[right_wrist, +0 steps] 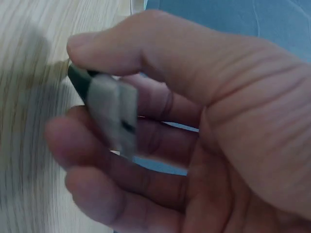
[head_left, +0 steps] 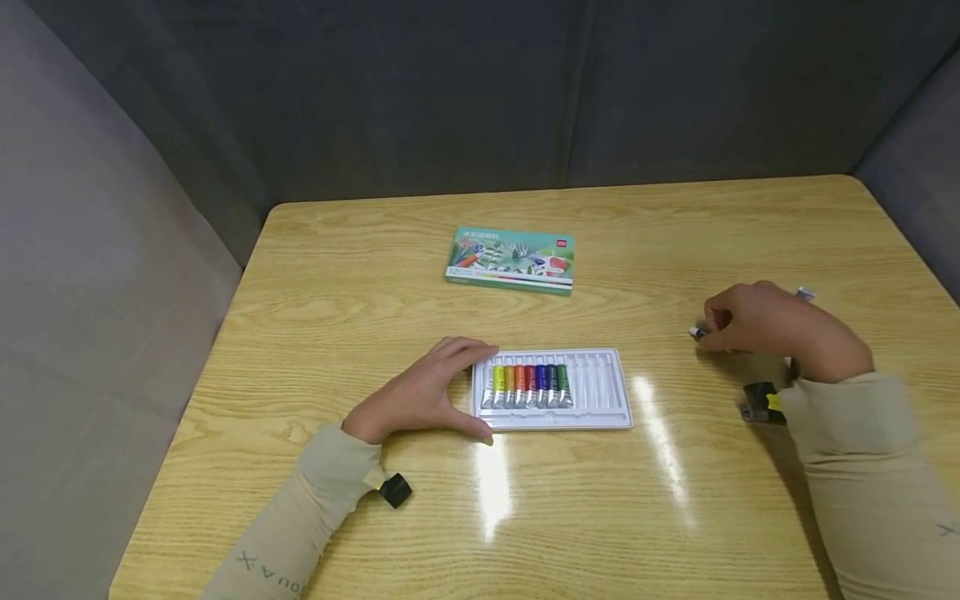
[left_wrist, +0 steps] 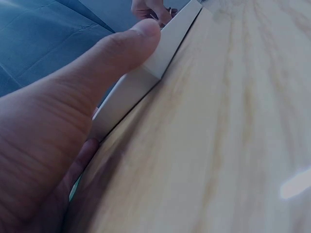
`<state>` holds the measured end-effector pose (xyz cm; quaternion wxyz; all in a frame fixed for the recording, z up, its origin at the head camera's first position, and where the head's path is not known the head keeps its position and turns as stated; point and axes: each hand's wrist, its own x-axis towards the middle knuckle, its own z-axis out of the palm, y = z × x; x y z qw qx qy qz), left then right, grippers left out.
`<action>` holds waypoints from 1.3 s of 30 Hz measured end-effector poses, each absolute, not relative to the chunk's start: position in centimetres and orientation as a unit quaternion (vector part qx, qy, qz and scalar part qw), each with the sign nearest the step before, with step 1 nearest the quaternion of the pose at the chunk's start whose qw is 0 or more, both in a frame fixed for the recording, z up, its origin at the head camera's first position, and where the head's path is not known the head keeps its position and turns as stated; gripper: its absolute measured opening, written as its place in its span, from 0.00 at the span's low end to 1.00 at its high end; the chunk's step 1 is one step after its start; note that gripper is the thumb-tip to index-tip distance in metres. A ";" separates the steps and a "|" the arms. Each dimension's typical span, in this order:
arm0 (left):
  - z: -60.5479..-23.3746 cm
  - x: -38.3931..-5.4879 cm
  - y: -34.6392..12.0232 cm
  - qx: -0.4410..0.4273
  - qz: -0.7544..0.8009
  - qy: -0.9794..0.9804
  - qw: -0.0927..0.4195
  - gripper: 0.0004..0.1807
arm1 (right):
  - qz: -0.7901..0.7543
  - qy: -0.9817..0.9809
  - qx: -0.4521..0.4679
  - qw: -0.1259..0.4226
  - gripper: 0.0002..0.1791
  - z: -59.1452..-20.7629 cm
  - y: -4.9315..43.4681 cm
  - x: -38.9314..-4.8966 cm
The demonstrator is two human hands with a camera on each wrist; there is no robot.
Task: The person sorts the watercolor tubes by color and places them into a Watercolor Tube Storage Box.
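the left hand [head_left: 427, 392] is spread round the left end of the white tray [head_left: 611, 417], which is gripped between thumb at the near edge and fingers at the far corner. by the right hand [head_left: 780, 325], well to the right of the tray, a small paint tube [right_wrist: 109, 109] is pinched between thumb and curled fingers. on the box [head_left: 510, 260] beyond the tray, "12" can be read at the lower left; the pale title and red logo are too small to be made out, as are the labels on the row of tubes [head_left: 527, 387]. a few letters are printed on the left sleeve [head_left: 315, 492]. the left forearm is angled in from the lower left, the right one from the lower right, its hand turned inward. the pinched tube's white end is pointed left in the head view; its body is mostly covered. the tray's long axis is laid left to right on the table [head_left: 337, 317], and the eight tubes are set across it, crimped ends toward the person.
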<state>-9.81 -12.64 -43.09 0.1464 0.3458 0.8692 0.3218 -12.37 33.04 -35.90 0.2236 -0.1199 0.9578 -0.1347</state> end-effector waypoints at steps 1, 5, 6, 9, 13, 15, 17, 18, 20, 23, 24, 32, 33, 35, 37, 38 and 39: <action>-43.1 -9.8 -12.6 0.346 0.321 0.869 0.146 0.63 | -0.138 0.955 -0.119 0.232 0.14 -35.9 33.0 -12.4; -43.0 -9.8 -12.6 0.346 0.322 0.869 0.146 0.63 | -0.149 0.945 -0.123 0.265 0.17 -35.9 32.7 -12.4; -43.0 -9.8 -12.6 0.346 0.322 0.869 0.146 0.63 | -0.149 0.943 -0.124 0.269 0.20 -35.8 32.6 -12.4; -43.0 -9.8 -12.6 0.347 0.322 0.869 0.146 0.63 | -0.145 0.941 -0.130 0.278 0.19 -35.8 32.2 -12.3; -43.1 -9.8 -12.7 0.347 0.323 0.869 0.143 0.63 | -0.145 0.937 -0.145 0.282 0.17 -35.8 31.2 -12.1; -43.1 -9.8 -12.7 0.347 0.322 0.869 0.144 0.63 | -0.149 0.936 -0.152 0.279 0.17 -35.7 30.7 -12.0; -43.1 -9.8 -12.6 0.347 0.322 0.869 0.144 0.63 | -0.150 0.938 -0.162 0.267 0.17 -35.6 30.2 -11.9; -43.1 -9.8 -12.6 0.347 0.322 0.869 0.144 0.63 | -0.148 0.940 -0.167 0.258 0.17 -35.6 29.9 -11.8; -43.1 -9.8 -12.6 0.348 0.323 0.868 0.145 0.63 | -0.146 0.943 -0.177 0.240 0.18 -35.4 29.4 -11.7; -43.1 -9.8 -12.6 0.347 0.324 0.868 0.146 0.63 | -0.144 0.948 -0.191 0.211 0.20 -35.2 28.5 -11.5; -43.1 -9.8 -12.6 0.347 0.324 0.868 0.146 0.63 | -0.145 0.948 -0.194 0.204 0.20 -35.1 28.1 -11.4; -42.9 -9.7 -12.6 0.347 0.323 0.868 0.147 0.63 | -0.157 0.949 -0.219 0.161 0.20 -34.9 25.5 -10.8; -42.8 -9.7 -12.6 0.346 0.322 0.869 0.147 0.63 | -0.159 0.949 -0.224 0.156 0.19 -34.9 25.2 -10.7; -42.8 -9.7 -12.6 0.344 0.323 0.869 0.149 0.62 | -0.164 0.948 -0.233 0.140 0.19 -35.0 24.7 -10.4; -42.8 -9.7 -12.6 0.343 0.323 0.869 0.150 0.62 | -0.173 0.948 -0.238 0.123 0.17 -35.0 24.1 -10.2; -42.8 -9.7 -12.6 0.343 0.323 0.869 0.151 0.62 | -0.180 0.947 -0.238 0.117 0.17 -35.0 23.8 -10.1; -42.8 -9.7 -12.6 0.342 0.322 0.870 0.152 0.62 | -0.187 0.947 -0.237 0.113 0.17 -35.1 23.4 -10.0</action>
